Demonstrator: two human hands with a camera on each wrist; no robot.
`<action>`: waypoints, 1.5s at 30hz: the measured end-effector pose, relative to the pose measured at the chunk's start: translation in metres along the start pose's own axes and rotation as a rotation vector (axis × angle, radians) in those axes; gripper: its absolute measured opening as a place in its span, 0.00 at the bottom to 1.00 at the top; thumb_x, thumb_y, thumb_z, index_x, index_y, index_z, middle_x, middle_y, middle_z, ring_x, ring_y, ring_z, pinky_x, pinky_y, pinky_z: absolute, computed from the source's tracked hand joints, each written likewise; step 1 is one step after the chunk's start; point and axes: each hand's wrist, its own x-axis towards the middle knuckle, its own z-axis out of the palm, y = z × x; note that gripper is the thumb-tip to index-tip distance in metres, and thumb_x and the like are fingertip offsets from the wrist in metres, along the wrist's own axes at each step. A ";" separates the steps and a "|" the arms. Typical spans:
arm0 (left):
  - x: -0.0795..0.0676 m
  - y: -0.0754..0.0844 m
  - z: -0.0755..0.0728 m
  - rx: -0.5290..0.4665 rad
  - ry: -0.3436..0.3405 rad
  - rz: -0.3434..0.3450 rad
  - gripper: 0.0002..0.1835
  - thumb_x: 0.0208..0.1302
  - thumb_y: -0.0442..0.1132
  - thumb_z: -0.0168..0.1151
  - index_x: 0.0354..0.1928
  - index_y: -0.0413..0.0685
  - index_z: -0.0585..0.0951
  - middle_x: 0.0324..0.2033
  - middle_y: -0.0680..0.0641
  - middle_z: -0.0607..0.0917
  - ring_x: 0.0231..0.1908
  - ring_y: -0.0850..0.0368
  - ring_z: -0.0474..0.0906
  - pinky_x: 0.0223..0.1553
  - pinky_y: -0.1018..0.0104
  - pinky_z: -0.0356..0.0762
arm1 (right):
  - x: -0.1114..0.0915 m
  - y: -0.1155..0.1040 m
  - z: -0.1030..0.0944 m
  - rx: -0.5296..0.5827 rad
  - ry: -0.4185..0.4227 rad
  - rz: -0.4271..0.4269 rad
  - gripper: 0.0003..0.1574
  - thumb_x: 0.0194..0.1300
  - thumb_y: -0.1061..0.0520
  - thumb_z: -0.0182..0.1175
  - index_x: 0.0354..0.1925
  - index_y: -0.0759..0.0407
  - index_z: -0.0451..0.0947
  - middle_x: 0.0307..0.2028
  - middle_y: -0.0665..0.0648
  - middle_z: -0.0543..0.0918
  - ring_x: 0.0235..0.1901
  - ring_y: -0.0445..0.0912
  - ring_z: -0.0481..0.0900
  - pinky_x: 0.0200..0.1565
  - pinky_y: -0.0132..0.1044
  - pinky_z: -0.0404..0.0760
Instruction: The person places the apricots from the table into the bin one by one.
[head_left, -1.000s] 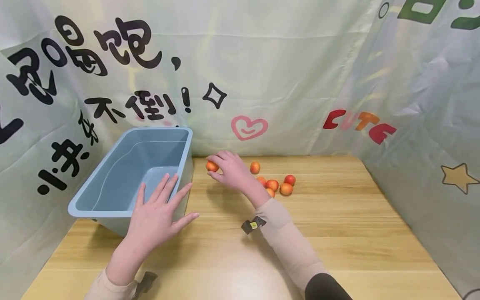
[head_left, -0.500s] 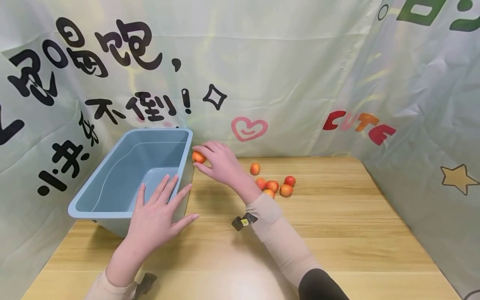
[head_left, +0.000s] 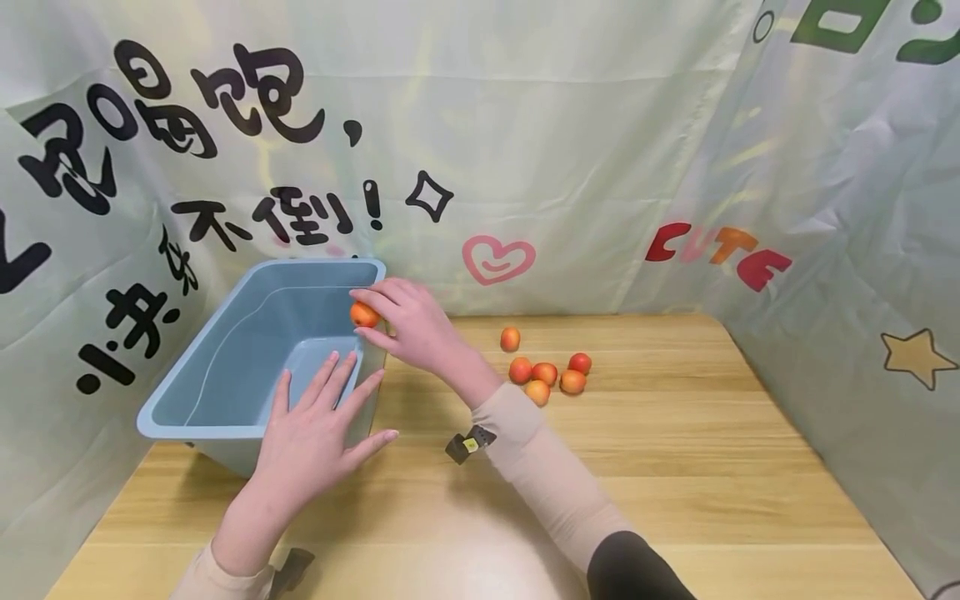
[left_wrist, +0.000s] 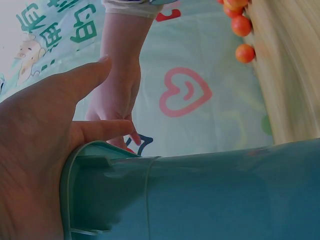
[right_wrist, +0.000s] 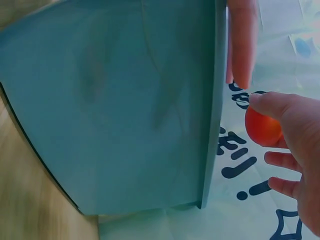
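My right hand (head_left: pixel 416 327) pinches a small round orange-red fruit (head_left: pixel 364 314), apricot-like, between thumb and fingers. In the head view they are over the right rim of a blue-grey plastic basin (head_left: pixel 202 432). From the right wrist view, the held fruit (right_wrist: pixel 262 125) sits just beyond the rim, apart from it. My left hand (head_left: pixel 303 442) lies across the basin's near right corner, its fingers straight and spread over the rim. Several more such fruits (head_left: pixel 544 374) lie on the table right of my right forearm. One fruit (head_left: pixel 510 338) stands apart from that cluster, farther back.
The wooden table (head_left: pixel 675 467) extends right and toward me. A pale printed cloth (head_left: pixel 585 167) hangs behind and at both sides, close to the basin's back. A small dark device (head_left: pixel 470 444) is strapped at the right wrist.
My right hand has carried the fruit left and slightly up, from over the table to over the basin's right rim. My left hand and the basin stay in place.
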 end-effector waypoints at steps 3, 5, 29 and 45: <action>-0.001 0.000 0.000 -0.001 -0.006 -0.004 0.40 0.53 0.73 0.58 0.66 0.64 0.73 0.69 0.43 0.70 0.71 0.44 0.63 0.65 0.27 0.50 | 0.002 -0.003 0.003 0.005 -0.036 0.002 0.27 0.65 0.43 0.63 0.59 0.52 0.78 0.53 0.51 0.82 0.57 0.47 0.77 0.63 0.40 0.73; -0.001 0.000 0.000 -0.001 -0.007 -0.006 0.40 0.53 0.73 0.58 0.66 0.64 0.73 0.69 0.43 0.70 0.71 0.44 0.63 0.65 0.27 0.50 | 0.002 -0.005 0.004 0.004 -0.060 0.002 0.28 0.65 0.43 0.62 0.59 0.52 0.77 0.53 0.51 0.82 0.57 0.47 0.76 0.63 0.40 0.73; -0.003 -0.002 -0.001 0.007 0.022 0.005 0.40 0.53 0.73 0.58 0.66 0.63 0.73 0.69 0.43 0.70 0.70 0.44 0.64 0.65 0.27 0.51 | -0.006 -0.008 0.017 0.004 -0.132 0.008 0.29 0.66 0.41 0.61 0.61 0.50 0.76 0.55 0.51 0.81 0.59 0.46 0.76 0.63 0.40 0.73; -0.001 0.001 -0.002 0.008 -0.018 -0.013 0.40 0.53 0.72 0.59 0.67 0.65 0.72 0.70 0.44 0.70 0.71 0.45 0.63 0.66 0.28 0.50 | -0.042 0.007 0.012 0.005 -0.102 0.107 0.28 0.64 0.42 0.63 0.59 0.50 0.77 0.54 0.51 0.81 0.57 0.46 0.76 0.59 0.44 0.76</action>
